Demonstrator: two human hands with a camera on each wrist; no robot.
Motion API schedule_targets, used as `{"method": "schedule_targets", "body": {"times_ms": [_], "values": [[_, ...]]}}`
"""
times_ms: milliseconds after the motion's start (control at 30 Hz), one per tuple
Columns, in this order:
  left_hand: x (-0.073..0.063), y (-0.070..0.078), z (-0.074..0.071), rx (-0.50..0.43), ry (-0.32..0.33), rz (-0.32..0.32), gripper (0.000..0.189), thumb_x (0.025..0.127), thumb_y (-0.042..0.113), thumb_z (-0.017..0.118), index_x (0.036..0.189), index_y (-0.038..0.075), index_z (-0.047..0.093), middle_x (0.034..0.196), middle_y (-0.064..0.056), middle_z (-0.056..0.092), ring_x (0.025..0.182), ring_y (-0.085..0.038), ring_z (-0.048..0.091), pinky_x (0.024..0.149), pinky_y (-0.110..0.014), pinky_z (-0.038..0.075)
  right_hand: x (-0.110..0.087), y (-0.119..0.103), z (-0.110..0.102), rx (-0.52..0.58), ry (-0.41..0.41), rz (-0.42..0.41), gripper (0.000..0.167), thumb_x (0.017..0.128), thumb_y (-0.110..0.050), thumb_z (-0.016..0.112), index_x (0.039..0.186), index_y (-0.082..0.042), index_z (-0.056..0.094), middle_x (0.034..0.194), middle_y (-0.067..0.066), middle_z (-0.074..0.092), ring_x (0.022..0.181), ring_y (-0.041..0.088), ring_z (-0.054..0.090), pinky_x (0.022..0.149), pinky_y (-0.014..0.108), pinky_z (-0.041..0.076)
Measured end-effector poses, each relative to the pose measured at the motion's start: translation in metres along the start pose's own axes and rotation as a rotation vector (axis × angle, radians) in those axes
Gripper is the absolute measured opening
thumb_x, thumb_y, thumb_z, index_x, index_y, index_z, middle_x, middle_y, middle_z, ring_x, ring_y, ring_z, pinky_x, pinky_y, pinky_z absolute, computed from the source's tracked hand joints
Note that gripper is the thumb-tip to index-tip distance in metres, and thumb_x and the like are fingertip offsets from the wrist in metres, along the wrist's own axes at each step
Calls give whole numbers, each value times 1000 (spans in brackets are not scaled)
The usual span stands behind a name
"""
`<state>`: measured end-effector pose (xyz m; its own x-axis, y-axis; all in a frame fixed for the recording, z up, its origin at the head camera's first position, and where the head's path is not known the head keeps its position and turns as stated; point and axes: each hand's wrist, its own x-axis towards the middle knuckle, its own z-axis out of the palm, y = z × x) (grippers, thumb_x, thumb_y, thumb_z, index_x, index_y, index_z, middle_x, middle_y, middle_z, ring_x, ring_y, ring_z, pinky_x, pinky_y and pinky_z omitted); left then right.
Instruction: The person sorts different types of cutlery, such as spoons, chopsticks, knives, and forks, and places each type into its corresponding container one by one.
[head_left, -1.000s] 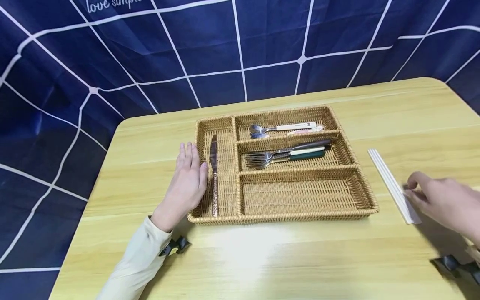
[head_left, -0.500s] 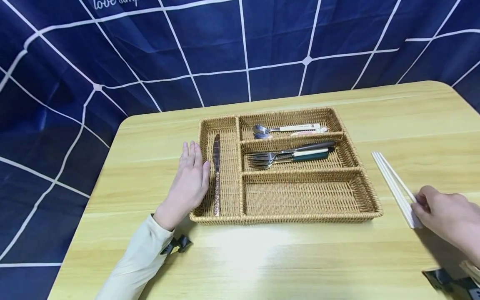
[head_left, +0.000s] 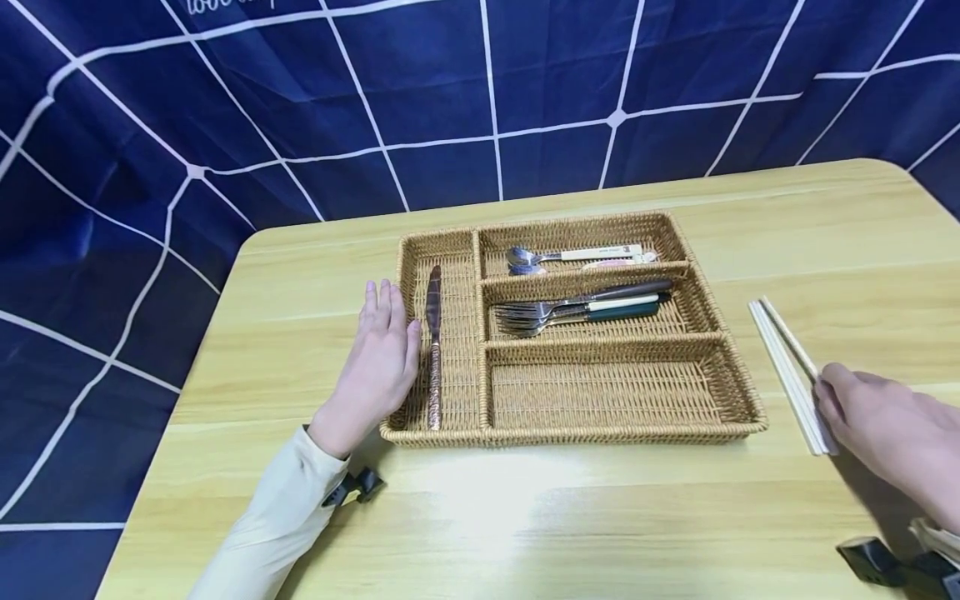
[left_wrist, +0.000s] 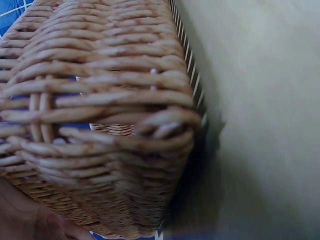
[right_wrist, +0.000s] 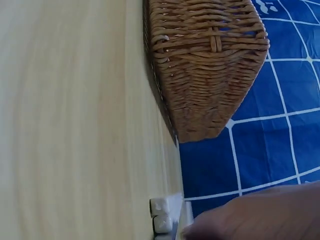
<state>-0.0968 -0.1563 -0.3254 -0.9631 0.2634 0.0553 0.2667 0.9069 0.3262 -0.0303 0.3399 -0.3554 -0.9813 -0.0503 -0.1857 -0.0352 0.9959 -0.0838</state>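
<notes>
My left hand (head_left: 375, 358) rests against the left side of the wicker cutlery tray (head_left: 622, 435), its fingers straight along the rim. Beyond the tray's right side, my right hand (head_left: 873, 425) pinches one white chopstick (head_left: 790, 337) near its close end. That chopstick is angled up from several other white chopsticks (head_left: 785, 379), which lie side by side on the table. Square chopstick ends (right_wrist: 161, 206) show low in the right wrist view, beside the hand. Wicker weave (left_wrist: 100, 100) fills much of the left wrist view.
A knife (head_left: 434, 350) lies in the tray's left compartment. Two spoons (head_left: 592, 254) occupy the back compartment, and forks (head_left: 618, 312) with brown, white and green handles the middle one. A blue gridded cloth (head_left: 427, 92) hangs behind the wooden table (head_left: 465, 533).
My right hand has closed its fingers on one chopstick and raised it away from the others. The left hand stays against the tray.
</notes>
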Motion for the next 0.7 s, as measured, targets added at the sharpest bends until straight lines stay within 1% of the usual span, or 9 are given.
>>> {"method": "schedule_targets", "body": {"times_ms": [100,167,200,233,333,433,533,600,700], "values": [[1,0,0,-3,3,2,59,106,23,29,146,-16,12,153,-34,7,144,-44,-4,118,-52,7,-2,-8,0,38,297,-88,14,97,-7,47,84,-2,50,64,7,48,51,30,49,39,45,34],[1,0,0,-3,5,3,59,106,23,29,146,-16,12,153,-35,7,144,-44,-4,118,-52,7,-3,-15,-2,43,486,-184,18,96,-6,46,79,-2,50,60,6,46,48,29,46,37,43,30],[1,0,0,-4,6,3,59,106,23,29,146,-16,12,153,-35,7,144,-44,-5,118,-52,7,-3,-19,-4,39,552,-236,22,97,-8,45,76,-2,49,58,4,43,47,28,43,38,41,29],[1,0,0,-5,8,3,59,106,22,30,146,-17,12,153,-35,8,144,-44,-5,118,-52,7,-2,-22,-7,28,599,-290,26,98,-12,42,74,-3,47,58,3,41,48,27,42,38,41,28],[1,0,1,-2,12,6,59,105,22,30,145,-17,13,153,-36,9,144,-44,-5,118,-52,7,-1,-33,-17,-18,647,-429,39,103,-25,30,72,-6,45,60,-2,39,51,22,38,42,38,29],[1,0,1,-3,15,9,59,105,22,31,145,-17,13,152,-36,9,143,-43,-5,118,-52,6,-1,-44,-25,-48,659,-538,46,104,-33,21,71,-9,43,63,-3,37,55,20,38,44,35,28],[0,0,1,1,11,8,59,105,22,31,145,-17,13,152,-36,8,143,-44,-5,118,-52,6,1,-56,-31,-64,673,-628,47,104,-34,20,70,-11,43,65,-4,34,57,20,37,46,32,27],[0,0,1,4,7,5,59,105,23,31,146,-17,12,153,-35,7,143,-44,-5,118,-52,6,2,-64,-35,-78,681,-674,44,103,-32,21,70,-11,42,66,-5,31,58,19,36,48,31,26],[0,0,1,5,6,4,60,106,23,30,146,-16,11,153,-35,7,144,-44,-5,118,-53,7,3,-73,-39,-98,681,-730,40,102,-28,22,72,-11,41,68,-3,32,59,19,36,50,32,27]]}}
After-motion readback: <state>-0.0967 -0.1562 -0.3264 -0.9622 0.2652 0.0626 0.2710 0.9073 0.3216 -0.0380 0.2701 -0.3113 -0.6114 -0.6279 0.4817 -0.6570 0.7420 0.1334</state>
